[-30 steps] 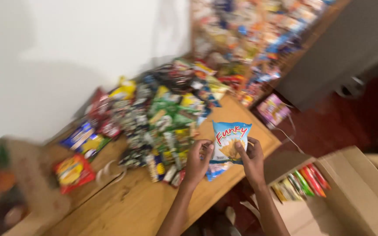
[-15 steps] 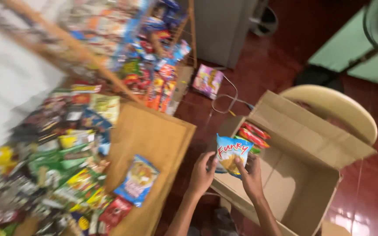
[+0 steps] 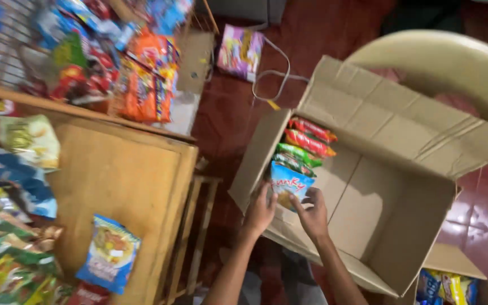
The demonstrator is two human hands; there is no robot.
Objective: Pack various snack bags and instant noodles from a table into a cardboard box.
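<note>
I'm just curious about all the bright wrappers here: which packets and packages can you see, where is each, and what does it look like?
Blue snack packet: held by left hand and right hand inside the open cardboard box.
Red and green packets: upright in a row along the box's left wall.
Blue-and-yellow packet: flat on the wooden table.
Orange packets: stacked behind the table.
Pink-purple package: on the red floor.

Glossy dark-red tiled floor [image 3: 227, 113] throughout; wooden table [image 3: 125, 175] at left, cream plastic chair [image 3: 441, 56] far right, wire display rack [image 3: 7, 45] far left.
</note>
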